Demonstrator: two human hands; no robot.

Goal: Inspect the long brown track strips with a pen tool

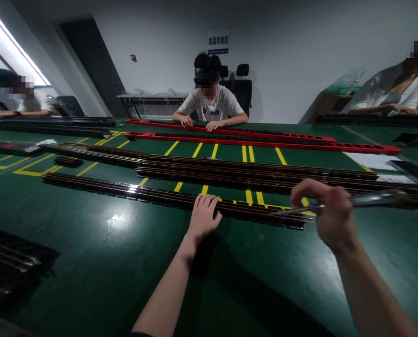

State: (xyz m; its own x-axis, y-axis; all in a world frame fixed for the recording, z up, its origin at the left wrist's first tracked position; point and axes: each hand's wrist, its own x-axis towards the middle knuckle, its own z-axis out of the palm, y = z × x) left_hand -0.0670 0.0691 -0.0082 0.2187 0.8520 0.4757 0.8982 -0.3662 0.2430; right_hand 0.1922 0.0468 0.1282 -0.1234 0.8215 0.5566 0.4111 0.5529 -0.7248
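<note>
A long black strip (160, 196) with copper-coloured rods along it lies across the green table in front of me. My left hand (205, 216) rests on its middle, fingers stretched out over the strip and thumb to the side. Near the strip's right end, my right hand (330, 210) is closed round a slim pointed metal tool (374, 199). The tool's thin tip points left and sits at or just above the strip; contact cannot be made out. Thin rod ends stick out past the strip's right end.
More rodded black strips (230, 173) lie beyond mine, and others (15, 260) at the near left. Two red rails (258, 140) lie farther off, before a person (211, 100) seated opposite. Papers (370, 160) and a dark flat device (411, 172) are at right. Other people sit at both sides.
</note>
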